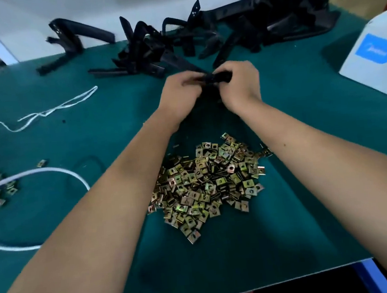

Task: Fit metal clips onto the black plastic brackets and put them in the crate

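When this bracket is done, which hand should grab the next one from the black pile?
Probably the right hand. Both hands grip the bracket now, and the left hand is about as near, but the biggest heap of black brackets lies on the right hand's side.

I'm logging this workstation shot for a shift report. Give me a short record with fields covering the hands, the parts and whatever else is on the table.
left hand: grips one end of a black bracket
right hand: grips the other end of the same bracket
clip being fitted: hidden by the fingers
clip pile: loose heap on the green table, between the forearms
bracket pile: along the table's far edge
spare clips: small scatter at left, by a white cord
white box: at right
crate: not in view
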{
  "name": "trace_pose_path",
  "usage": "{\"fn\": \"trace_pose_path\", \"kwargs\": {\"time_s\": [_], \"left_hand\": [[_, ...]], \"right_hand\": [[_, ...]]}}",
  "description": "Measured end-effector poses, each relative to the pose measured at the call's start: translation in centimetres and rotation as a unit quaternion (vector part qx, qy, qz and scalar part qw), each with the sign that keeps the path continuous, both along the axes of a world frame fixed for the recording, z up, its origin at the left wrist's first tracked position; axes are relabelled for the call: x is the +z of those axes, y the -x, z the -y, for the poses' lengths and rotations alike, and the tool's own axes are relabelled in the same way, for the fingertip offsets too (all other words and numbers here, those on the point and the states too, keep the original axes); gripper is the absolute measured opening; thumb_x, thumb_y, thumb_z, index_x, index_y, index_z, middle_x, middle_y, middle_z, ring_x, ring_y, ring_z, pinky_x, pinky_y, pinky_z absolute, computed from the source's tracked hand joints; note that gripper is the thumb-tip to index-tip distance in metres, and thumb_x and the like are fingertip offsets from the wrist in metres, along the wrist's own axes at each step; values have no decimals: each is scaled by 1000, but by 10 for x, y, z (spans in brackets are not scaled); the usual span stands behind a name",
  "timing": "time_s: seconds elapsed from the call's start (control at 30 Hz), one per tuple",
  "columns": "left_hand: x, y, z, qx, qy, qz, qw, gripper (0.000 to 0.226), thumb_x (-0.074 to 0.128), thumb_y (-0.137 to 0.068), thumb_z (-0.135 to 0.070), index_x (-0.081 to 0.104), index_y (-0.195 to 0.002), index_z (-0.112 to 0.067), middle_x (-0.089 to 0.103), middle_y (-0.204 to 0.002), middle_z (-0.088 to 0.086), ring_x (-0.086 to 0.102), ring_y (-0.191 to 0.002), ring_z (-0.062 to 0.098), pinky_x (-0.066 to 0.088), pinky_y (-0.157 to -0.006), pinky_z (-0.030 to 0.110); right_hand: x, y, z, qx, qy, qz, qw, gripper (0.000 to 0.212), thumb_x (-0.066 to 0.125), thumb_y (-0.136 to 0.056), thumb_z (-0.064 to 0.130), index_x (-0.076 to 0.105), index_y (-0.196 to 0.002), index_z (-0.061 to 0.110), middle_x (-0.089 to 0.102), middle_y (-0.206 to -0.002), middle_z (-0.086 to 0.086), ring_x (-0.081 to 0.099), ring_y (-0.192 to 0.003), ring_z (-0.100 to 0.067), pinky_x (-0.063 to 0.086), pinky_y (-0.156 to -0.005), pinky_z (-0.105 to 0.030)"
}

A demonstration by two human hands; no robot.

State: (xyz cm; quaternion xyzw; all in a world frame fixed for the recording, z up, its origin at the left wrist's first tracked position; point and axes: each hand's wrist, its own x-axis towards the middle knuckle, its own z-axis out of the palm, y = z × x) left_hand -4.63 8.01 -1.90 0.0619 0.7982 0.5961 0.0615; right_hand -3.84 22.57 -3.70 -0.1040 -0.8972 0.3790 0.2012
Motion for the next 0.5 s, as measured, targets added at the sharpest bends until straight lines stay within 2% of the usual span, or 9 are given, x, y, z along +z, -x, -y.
{"fn": "trace_pose_path", "kwargs": {"time_s": [0.03,0.1,0.13,0.17,0.23,0.3,0.37,0.43,0.5], "left_hand": [[8,-4,-4,35,-119,79,989,34,47,-93,3,69,-119,0,72,-114,15,69,-105,27,58,-92,36],[17,-7,-3,74,-306,190,930,27,50,-100,-8,57,-121,6,63,-129,28,67,-114,38,63,-83,40],[18,-8,0,73,-361,216,904,32,58,-101,-16,51,-123,5,59,-130,30,66,-115,40,64,-80,42],[17,-8,5,59,-390,228,890,41,66,-99,-22,48,-124,4,59,-127,28,67,-114,40,64,-82,43],[15,-15,11,13,-382,204,901,37,74,-94,-22,55,-115,2,68,-110,20,71,-110,36,63,-86,43],[11,-24,14,2,-344,153,926,21,74,-92,-8,58,-105,-4,75,-92,11,76,-94,28,64,-78,41],[4,-30,20,24,-342,128,931,33,72,-89,5,52,-113,-7,74,-99,16,75,-86,24,63,-73,39],[-3,-33,32,48,-341,122,931,49,66,-89,14,47,-130,-3,71,-112,23,75,-89,22,62,-72,31],[-8,-32,47,76,-334,109,933,47,63,-91,15,51,-132,-2,72,-113,19,75,-90,16,59,-73,23]], "right_hand": [[0,-3,2,-10,30,-29,999,36,60,-88,4,78,-108,28,66,-120,-7,63,-109,-19,46,-99,-19],[4,-12,8,-9,51,-83,995,36,65,-85,1,78,-109,24,67,-115,-4,61,-106,-13,39,-93,-6],[6,-16,10,9,58,-103,993,36,68,-83,1,78,-109,23,69,-112,-1,62,-104,-10,40,-92,-5],[9,-19,11,37,75,-116,990,36,71,-82,0,76,-109,22,71,-108,3,64,-102,-8,45,-94,-9],[13,-24,13,109,136,-105,979,40,73,-83,-3,69,-116,18,75,-106,4,70,-101,-8,54,-98,-28],[16,-29,10,160,146,-75,973,47,77,-84,4,58,-125,16,74,-110,1,72,-99,-13,57,-94,-36],[19,-35,3,168,81,-39,982,54,86,-80,21,56,-125,20,70,-115,4,70,-92,-9,57,-83,-25],[25,-43,-10,147,-13,16,989,50,92,-73,37,63,-110,22,68,-103,10,65,-84,-6,48,-71,-15],[31,-50,-24,150,-96,124,976,38,91,-72,46,70,-93,23,67,-90,12,64,-86,-9,44,-68,-20]]}}
